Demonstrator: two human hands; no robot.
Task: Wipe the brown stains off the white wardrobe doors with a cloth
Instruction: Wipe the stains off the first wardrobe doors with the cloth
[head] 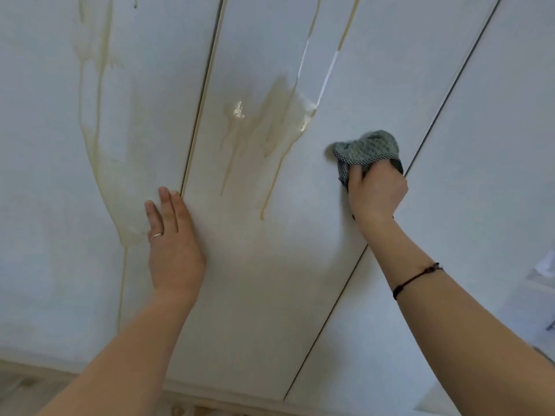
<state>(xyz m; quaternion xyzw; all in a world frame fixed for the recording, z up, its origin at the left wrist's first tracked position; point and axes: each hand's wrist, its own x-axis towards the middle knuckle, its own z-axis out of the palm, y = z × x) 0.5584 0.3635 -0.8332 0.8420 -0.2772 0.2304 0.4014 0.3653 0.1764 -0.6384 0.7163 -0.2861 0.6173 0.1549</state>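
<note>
White wardrobe doors fill the view. A wet brown stain with several drips running down marks the middle door. A second brown stain streaks down the left door. My right hand grips a bunched grey-green cloth against the middle door, to the right of the middle stain and apart from it. My left hand, fingers straight, presses flat on the doors at the gap between the left and middle door, just below the stains.
A wooden floor shows at the bottom left under the wardrobe base. Something white and blurred sits at the right edge. Dark gaps separate the door panels.
</note>
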